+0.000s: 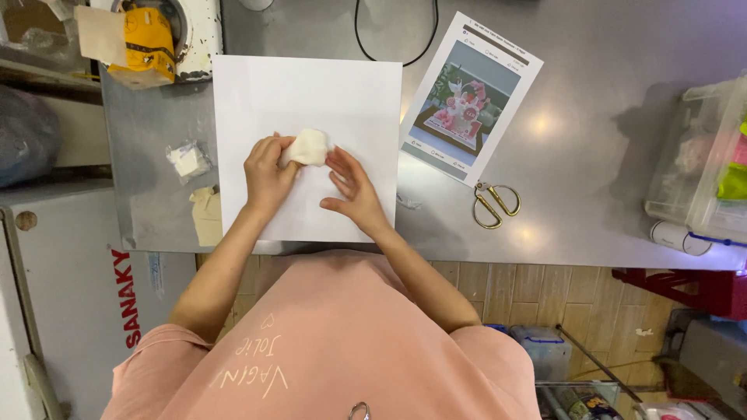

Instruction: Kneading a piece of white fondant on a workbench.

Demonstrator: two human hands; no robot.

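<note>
A lump of cream-white dough lies on a white sheet spread on the grey metal table. My left hand grips the lump's left side with fingers curled around it. From the right, my right hand meets the lump with its fingertips, fingers spread and the palm low on the sheet.
A printed picture of a decorated cake lies right of the sheet, gold scissors below it. Clear plastic boxes stand at the right edge. A small wrapped white piece and a beige scrap lie left; a yellow packet sits far left.
</note>
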